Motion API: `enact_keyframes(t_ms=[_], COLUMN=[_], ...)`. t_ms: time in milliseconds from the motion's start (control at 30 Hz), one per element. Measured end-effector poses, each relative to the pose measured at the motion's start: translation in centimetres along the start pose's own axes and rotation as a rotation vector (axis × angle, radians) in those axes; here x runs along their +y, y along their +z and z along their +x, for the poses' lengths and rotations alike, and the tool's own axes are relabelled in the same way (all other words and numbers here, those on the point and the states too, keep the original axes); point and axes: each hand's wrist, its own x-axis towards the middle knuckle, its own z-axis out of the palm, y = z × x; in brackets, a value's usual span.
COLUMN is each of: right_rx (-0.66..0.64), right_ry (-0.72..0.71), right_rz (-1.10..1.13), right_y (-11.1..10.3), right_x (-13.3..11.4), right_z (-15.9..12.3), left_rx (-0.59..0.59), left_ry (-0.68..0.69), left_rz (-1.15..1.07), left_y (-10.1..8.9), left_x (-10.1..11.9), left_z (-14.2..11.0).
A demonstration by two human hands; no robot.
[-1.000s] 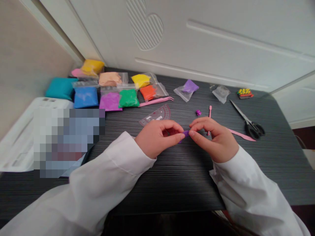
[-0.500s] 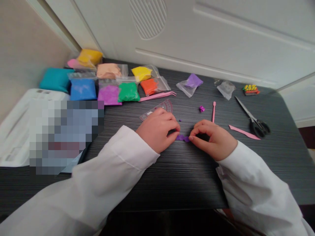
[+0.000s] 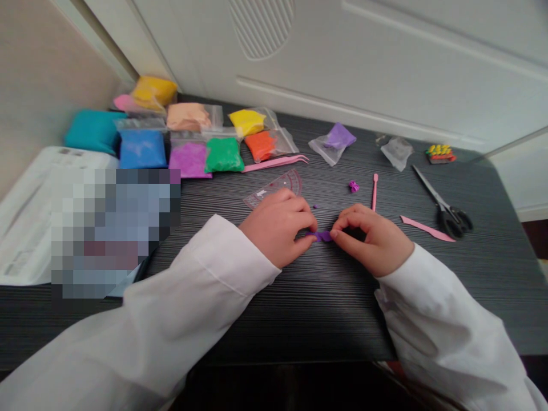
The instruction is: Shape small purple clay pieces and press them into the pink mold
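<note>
A narrow strip of purple clay [image 3: 323, 236] stretches between my two hands, low over the dark table. My left hand [image 3: 285, 225] pinches its left end between thumb and fingertips. At the other end, my right hand [image 3: 371, 240] grips the strip with thumb and forefinger. Just beyond the strip lies a tiny purple ball [image 3: 315, 206]. A small magenta clay piece [image 3: 353, 186], ruffled like a bow or flower, rests farther back. Part of a clear protractor [image 3: 278, 187] is covered by my left hand. Behind my right hand lies a slim pink tool [image 3: 375, 191].
Bags of coloured clay, including green [image 3: 224, 154] and blue [image 3: 142, 149], fill the back left, with pink tweezers [image 3: 276, 164] beside them. Black-handled scissors [image 3: 443, 205] and a pink clay knife [image 3: 428, 228] lie right. A blurred-out device [image 3: 124, 228] is at left.
My hands have come down toward the table and drawn slightly apart, so more of the purple strip shows. The tiny purple ball has come into sight. The whole view has shifted a little.
</note>
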Motion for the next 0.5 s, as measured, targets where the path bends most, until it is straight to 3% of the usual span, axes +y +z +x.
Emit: enact_keyframes(t_ms=[300, 500], right_rx=[0.084, 0.055], right_ry=[-0.031, 0.005], right_rz=[0.042, -0.017], right_y=[0.0, 1.0], right_x=[-0.8, -1.2], right_z=[-0.6, -1.7], left_rx=[-0.038, -0.048], left_ry=[0.002, 0.002], left_rz=[0.003, 0.027], left_y=[-0.2, -0.2], left_x=[0.1, 0.2], left_z=[0.0, -0.1])
